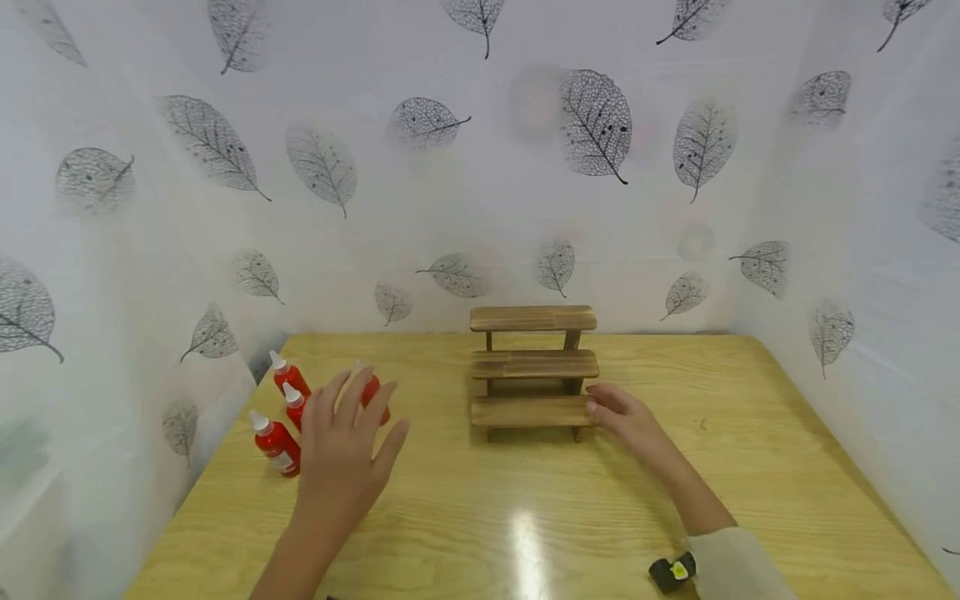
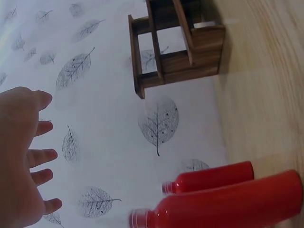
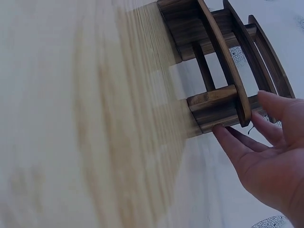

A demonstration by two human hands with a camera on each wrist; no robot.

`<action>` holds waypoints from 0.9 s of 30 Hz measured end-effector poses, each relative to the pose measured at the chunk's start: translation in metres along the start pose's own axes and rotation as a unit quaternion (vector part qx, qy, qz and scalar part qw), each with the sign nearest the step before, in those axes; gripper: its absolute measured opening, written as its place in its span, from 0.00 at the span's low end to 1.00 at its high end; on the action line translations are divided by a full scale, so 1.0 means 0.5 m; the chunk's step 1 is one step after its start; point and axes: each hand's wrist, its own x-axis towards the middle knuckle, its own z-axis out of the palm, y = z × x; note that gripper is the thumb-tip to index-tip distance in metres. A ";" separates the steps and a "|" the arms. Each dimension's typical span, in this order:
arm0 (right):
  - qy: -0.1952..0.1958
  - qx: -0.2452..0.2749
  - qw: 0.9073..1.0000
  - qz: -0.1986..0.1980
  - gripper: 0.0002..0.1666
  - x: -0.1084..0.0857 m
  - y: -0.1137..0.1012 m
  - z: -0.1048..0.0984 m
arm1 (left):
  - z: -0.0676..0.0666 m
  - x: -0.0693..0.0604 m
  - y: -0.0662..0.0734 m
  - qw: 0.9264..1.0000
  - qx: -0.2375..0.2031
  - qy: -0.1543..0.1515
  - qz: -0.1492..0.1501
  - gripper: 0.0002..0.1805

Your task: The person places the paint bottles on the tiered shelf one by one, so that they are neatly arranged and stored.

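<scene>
A three-tier brown wooden stand (image 1: 535, 364) rests on the table. At the right end of its lowest shelf, the fingers of the right hand (image 1: 637, 429) touch it; the right wrist view has this hand (image 3: 273, 152), fingers extended, against the end of the stand (image 3: 213, 102). The left hand (image 1: 341, 454), fingers spread and holding nothing, is raised beside red bottles with white tips (image 1: 279, 448), partly hiding some of them. One red bottle (image 1: 375, 398) shows behind its fingers. In the left wrist view the hand (image 2: 23, 156) is apart from two red bottles (image 2: 228, 204).
The wooden-patterned table (image 1: 465, 517) reaches back to a white curtain (image 1: 480, 208) printed with grey leaves, which also hangs at both sides. A small black object with a yellow mark (image 1: 670, 573) lies near the right sleeve (image 1: 738, 567).
</scene>
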 end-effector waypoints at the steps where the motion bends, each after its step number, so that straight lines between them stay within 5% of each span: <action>1: -0.002 -0.001 1.000 0.001 0.34 0.000 0.001 0.001 | -0.005 -0.008 -0.006 1.000 -0.009 0.003 -0.010 0.32; 6: -0.002 -0.008 1.000 -0.001 0.31 0.000 0.003 0.004 | -0.028 -0.045 -0.033 0.994 -0.071 0.013 -0.082 0.23; 9: 0.001 -0.012 1.000 0.002 0.31 0.000 0.004 0.006 | -0.041 -0.068 -0.043 0.983 -0.108 0.005 -0.150 0.25; 12: 0.001 -0.007 1.000 0.008 0.32 0.000 0.006 0.007 | -0.055 -0.089 -0.049 0.959 -0.142 -0.026 -0.246 0.30; 17: 0.000 0.008 1.000 0.018 0.32 -0.001 0.009 0.011 | -0.063 -0.119 -0.058 0.896 -0.194 -0.105 -0.385 0.34; 19: 0.000 0.009 1.000 0.021 0.33 -0.001 0.009 0.013 | -0.058 -0.131 -0.065 0.881 -0.210 -0.125 -0.406 0.34; 27: 0.007 0.002 1.000 0.029 0.32 0.002 0.010 0.014 | -0.029 -0.162 -0.082 0.840 -0.251 -0.185 -0.444 0.36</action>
